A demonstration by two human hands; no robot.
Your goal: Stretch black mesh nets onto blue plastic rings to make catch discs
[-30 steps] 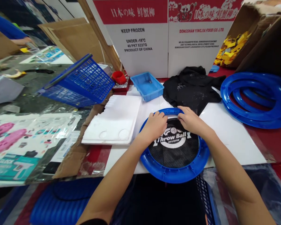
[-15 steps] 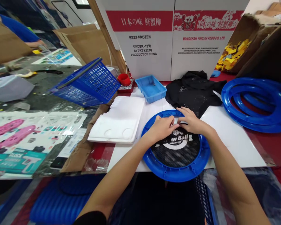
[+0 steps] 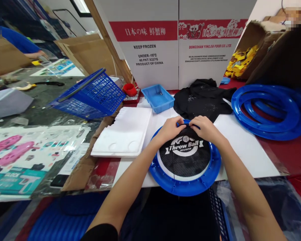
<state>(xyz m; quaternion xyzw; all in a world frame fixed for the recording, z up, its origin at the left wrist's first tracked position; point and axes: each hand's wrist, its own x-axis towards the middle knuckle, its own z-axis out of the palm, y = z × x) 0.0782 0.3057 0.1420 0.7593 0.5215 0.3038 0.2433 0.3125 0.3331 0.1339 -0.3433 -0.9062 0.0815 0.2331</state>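
Observation:
On the white board in front of me lies a blue plastic ring (image 3: 187,188). Inside it is a round black mesh (image 3: 188,162) printed with a white "Throw Ball" logo. The mesh sits toward the ring's far side, and a white crescent shows between it and the near inner rim. My left hand (image 3: 171,130) pinches the far edge of the mesh at the ring's far rim. Beside it, my right hand (image 3: 204,129) pinches the same edge, thumbs nearly meeting. The fingertips partly hide the edge they grip.
Black mesh cloth (image 3: 203,100) lies heaped behind the ring, beside a light blue tray (image 3: 158,98). More blue rings (image 3: 268,130) are stacked at right. White foam (image 3: 121,132) and a blue basket (image 3: 90,95) stand left. A large white carton (image 3: 155,73) rises behind.
The mesh has shifted away from me inside the ring, baring a white crescent at the near side. Both hands have moved to the far rim, their fingers now closed on the mesh edge.

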